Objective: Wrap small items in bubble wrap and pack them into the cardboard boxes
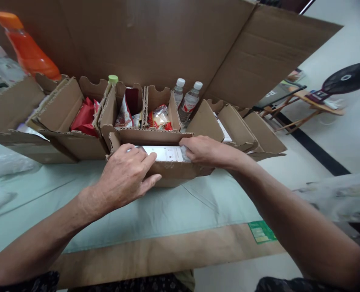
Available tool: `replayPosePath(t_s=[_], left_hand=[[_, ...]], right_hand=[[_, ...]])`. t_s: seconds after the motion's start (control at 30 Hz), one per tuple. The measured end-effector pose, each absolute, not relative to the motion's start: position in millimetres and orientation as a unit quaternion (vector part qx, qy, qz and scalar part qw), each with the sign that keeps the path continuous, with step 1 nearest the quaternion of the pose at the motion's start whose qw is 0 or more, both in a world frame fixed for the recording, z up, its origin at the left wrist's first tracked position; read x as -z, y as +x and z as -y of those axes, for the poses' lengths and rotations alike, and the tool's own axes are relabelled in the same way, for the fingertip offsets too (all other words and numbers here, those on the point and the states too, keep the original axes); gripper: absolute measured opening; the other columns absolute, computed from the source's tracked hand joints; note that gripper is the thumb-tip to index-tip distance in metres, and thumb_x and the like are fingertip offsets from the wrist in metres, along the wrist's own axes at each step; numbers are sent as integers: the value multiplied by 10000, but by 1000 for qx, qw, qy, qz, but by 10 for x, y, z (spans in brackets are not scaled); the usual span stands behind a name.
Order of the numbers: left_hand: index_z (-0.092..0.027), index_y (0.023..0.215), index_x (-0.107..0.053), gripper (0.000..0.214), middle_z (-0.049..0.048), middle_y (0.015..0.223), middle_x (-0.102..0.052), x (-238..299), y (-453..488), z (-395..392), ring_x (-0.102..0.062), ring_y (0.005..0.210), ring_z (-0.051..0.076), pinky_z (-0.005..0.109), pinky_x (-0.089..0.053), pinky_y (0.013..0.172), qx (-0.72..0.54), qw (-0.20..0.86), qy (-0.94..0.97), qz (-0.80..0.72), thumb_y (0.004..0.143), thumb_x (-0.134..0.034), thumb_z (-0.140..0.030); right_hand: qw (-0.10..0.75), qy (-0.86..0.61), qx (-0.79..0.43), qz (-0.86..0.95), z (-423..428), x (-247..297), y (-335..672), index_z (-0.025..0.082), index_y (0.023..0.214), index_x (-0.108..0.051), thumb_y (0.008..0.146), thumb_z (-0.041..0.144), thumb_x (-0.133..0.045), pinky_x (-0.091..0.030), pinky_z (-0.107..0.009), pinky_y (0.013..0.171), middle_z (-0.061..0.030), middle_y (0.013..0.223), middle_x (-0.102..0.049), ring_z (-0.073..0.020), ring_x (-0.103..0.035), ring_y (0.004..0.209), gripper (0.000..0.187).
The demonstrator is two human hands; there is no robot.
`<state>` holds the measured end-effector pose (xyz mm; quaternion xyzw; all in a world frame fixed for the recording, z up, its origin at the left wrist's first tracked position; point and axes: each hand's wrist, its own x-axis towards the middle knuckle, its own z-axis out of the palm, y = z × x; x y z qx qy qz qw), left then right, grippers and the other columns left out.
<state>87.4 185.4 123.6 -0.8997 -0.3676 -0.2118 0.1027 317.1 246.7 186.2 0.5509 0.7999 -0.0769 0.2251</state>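
Observation:
A narrow open cardboard box stands lengthwise in front of me, with a flat white printed package inside it. My left hand is bent over the box's left end, fingers over the rim and thumb outside the front wall. At the right end, my right hand is closed over the box's edge, its fingertips partly hidden next to a piece of clear plastic. Right behind stand other cardboard bins, one with a red-and-clear snack packet and one with a red bag.
Two clear water bottles stand behind the bins; an orange drink bottle is at the left. A tall cardboard panel rises at the back. Pale green cloth covers the table. A black fan sits on a wooden stool at the right.

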Motion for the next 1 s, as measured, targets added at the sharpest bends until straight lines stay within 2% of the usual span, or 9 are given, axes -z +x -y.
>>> replayPosePath(t_s=[0.37,0.47,0.53,0.6,0.67,0.73,0.87,0.93,1.0], left_hand=[[-134,1005,-713,229,129,851,-761,-1206,872,-1876,-722,809,323,475,-580,755,213,132,-895,370,951,-614,-332],[-128,1015,-707,220,136,868,-765,-1203,886,-1899,-728,817,329,495,-594,761,220,129,-895,367,959,-608,-316],[-112,1065,-695,213,165,967,-771,-1228,864,-1848,-733,944,358,524,-600,830,250,119,-895,349,959,-618,-281],[-119,1186,-665,267,185,1161,-747,-1250,782,-1720,-682,1177,380,547,-575,970,315,108,-886,322,938,-651,-218],[-188,1339,-610,443,153,1351,-681,-1220,636,-1539,-585,1350,367,561,-503,1109,396,101,-853,326,904,-691,-163],[-284,1456,-539,599,103,1470,-608,-1096,463,-1369,-532,1411,344,572,-429,1190,458,75,-794,392,894,-708,-160],[-281,1583,-379,741,140,1619,-436,-619,313,-1291,-448,1472,373,621,-365,1218,477,-119,-668,558,921,-701,-361],[-219,1583,-351,797,186,1593,-451,-401,407,-1335,-473,1449,386,627,-378,1201,462,-247,-638,564,904,-695,-458],[-191,1564,-347,799,193,1529,-515,-264,553,-1305,-527,1403,367,597,-415,1182,458,-332,-626,538,900,-680,-486]], right_hand=[[233,532,102,-808,-2588,-1791,3075,130,1071,-768,865,82,-588,-469,-302,695,-153,1116,-785,-257,-723,935,277],[194,533,111,-816,-2567,-1839,3111,152,1076,-768,840,96,-628,-484,-298,725,-130,1122,-788,-258,-725,949,280],[118,562,84,-814,-2396,-1925,3230,186,1199,-726,886,164,-597,-500,-317,766,-105,1147,-784,-268,-722,989,339],[-21,610,35,-792,-2091,-2003,3437,212,1273,-684,944,242,-539,-517,-345,786,-87,1127,-786,-262,-727,962,360],[-182,643,8,-744,-1733,-1988,3691,224,1201,-706,974,321,-524,-537,-354,780,-69,1050,-792,-232,-732,862,307],[-277,650,50,-706,-1445,-1816,3903,215,1098,-724,963,392,-556,-557,-359,760,-71,991,-791,-220,-731,807,279],[-311,619,224,-685,-1340,-1101,3893,189,1315,-612,857,452,-669,-583,-353,705,-146,1254,-729,-265,-730,999,531],[-325,600,266,-681,-1420,-772,3695,173,1355,-564,847,462,-669,-590,-381,758,-168,1304,-692,-284,-701,1071,594],[-349,599,270,-668,-1417,-573,3492,164,1297,-584,869,456,-639,-582,-421,833,-161,1240,-704,-288,-687,1054,520]])
